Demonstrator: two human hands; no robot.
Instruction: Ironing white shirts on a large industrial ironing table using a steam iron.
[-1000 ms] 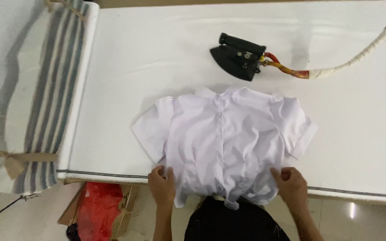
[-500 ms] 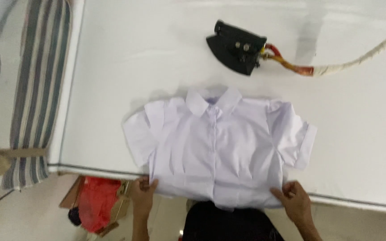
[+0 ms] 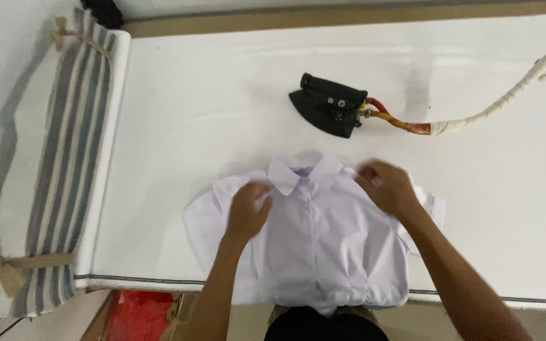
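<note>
On a white padded table (image 3: 222, 95), a white short-sleeved shirt (image 3: 314, 243) lies front up, collar toward a black iron (image 3: 328, 112) with a cloth-wrapped cord (image 3: 507, 101). The left hand (image 3: 248, 211) and right hand (image 3: 387, 187) press its shoulders, fingers curled into thin cotton; the grip itself is blurred. A striped roll (image 3: 64, 164) lies at left.
</note>
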